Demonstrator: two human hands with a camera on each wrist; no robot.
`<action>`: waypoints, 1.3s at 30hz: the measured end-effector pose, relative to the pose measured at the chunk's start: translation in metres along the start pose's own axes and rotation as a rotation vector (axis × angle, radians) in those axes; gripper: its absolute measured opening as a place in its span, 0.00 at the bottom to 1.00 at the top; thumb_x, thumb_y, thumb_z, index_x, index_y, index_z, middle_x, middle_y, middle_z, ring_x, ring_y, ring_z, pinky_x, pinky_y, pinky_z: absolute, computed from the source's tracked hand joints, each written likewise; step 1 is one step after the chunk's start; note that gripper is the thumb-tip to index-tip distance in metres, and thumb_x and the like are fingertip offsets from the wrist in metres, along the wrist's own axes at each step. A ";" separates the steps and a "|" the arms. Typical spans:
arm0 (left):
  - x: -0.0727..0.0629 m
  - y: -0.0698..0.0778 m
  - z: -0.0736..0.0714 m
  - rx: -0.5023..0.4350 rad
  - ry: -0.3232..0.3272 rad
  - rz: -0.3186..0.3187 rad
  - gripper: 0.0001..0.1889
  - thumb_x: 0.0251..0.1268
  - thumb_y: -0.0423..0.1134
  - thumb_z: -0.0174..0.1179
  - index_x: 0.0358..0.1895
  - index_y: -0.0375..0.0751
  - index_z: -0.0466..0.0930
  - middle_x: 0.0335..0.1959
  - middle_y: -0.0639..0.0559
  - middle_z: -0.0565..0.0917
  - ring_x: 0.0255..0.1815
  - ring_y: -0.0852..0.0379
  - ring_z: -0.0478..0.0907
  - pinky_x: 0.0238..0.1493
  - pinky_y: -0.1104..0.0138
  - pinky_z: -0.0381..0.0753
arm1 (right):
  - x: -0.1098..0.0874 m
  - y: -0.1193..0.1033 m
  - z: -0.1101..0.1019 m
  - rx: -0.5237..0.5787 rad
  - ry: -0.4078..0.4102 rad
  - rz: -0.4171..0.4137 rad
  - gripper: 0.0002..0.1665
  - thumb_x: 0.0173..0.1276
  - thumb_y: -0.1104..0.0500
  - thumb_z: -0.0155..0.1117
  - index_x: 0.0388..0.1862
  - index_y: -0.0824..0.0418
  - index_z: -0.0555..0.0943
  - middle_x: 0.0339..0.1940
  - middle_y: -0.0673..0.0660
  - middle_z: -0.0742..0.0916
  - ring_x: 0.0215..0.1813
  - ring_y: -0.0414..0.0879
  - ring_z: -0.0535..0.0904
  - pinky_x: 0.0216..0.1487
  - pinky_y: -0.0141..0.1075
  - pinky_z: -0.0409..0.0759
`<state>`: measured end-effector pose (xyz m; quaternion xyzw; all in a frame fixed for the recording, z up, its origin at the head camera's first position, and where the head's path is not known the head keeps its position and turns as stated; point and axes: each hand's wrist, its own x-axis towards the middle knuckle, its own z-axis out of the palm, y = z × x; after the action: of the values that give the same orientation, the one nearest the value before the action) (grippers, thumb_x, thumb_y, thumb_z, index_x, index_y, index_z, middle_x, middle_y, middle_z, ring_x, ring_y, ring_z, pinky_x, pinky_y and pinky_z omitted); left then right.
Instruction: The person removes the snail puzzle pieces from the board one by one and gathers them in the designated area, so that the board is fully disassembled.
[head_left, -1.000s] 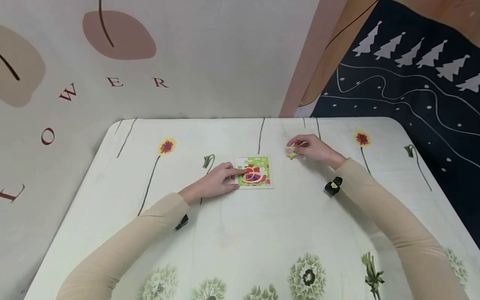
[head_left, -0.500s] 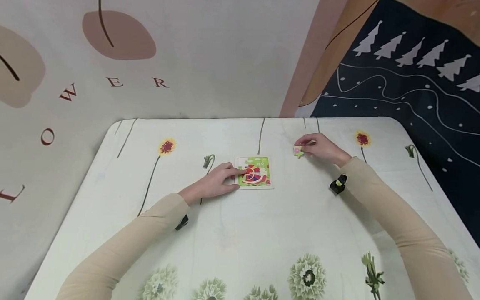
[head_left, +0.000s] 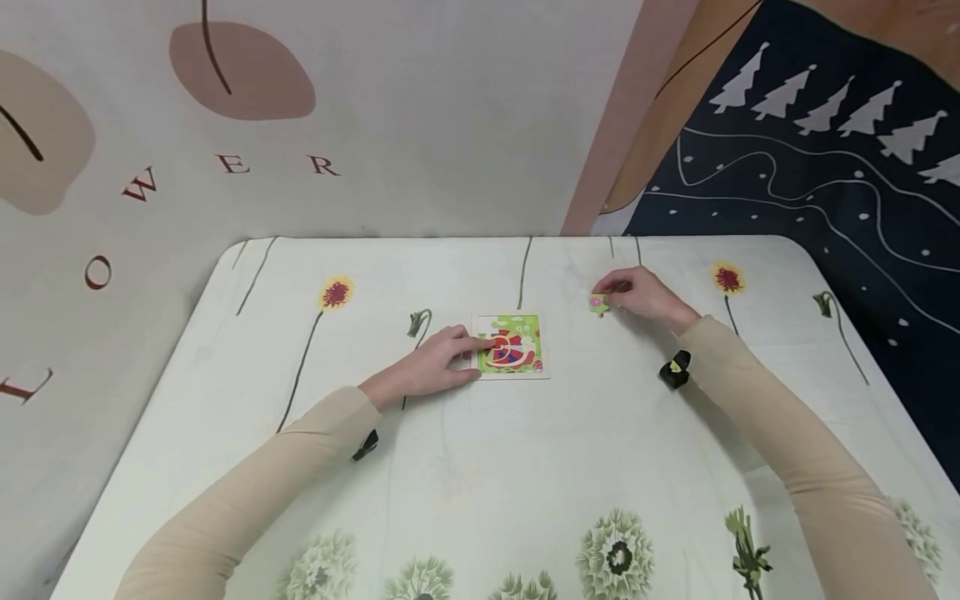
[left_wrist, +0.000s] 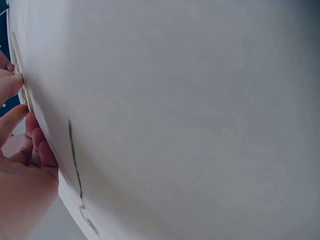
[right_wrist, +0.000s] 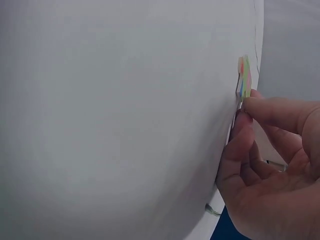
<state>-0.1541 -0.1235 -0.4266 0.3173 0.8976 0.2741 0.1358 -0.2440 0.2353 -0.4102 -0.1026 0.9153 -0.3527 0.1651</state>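
1 green piece (head_left: 597, 303) is pinched in your right hand (head_left: 637, 296), apart from the puzzle (head_left: 516, 346). Your left hand (head_left: 429, 364) rests a straight index finger (head_left: 476, 343) on it.

My left hand (head_left: 427, 362) lay at the left side of the picture puzzle (head_left: 517, 346), its index finger (head_left: 474, 343) straight and reaching over the face, its thumb (head_left: 467, 376) at the near left corner, the other fingers curled under. My left forearm (head_left: 258, 483) ran to it from nearer me, left of the puzzle. My right hand (head_left: 637, 296) was right of the puzzle and slightly beyond its middle, thumb and fingers (head_left: 609, 279) pinched, wrist bent. My right forearm (head_left: 772, 425) slanted away from the puzzle toward me.
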 end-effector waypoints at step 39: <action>0.010 0.006 -0.003 -0.032 -0.001 -0.020 0.25 0.64 0.38 0.66 0.65 0.41 0.78 0.38 0.49 0.76 0.39 0.55 0.68 0.42 0.66 0.68 | -0.011 -0.006 0.000 0.129 0.038 -0.033 0.17 0.74 0.63 0.56 0.57 0.69 0.80 0.54 0.68 0.82 0.43 0.46 0.79 0.37 0.29 0.75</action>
<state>-0.1600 -0.1138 -0.4212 0.3064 0.8961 0.2869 0.1443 -0.2336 0.2347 -0.4038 -0.1003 0.8918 -0.4155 0.1483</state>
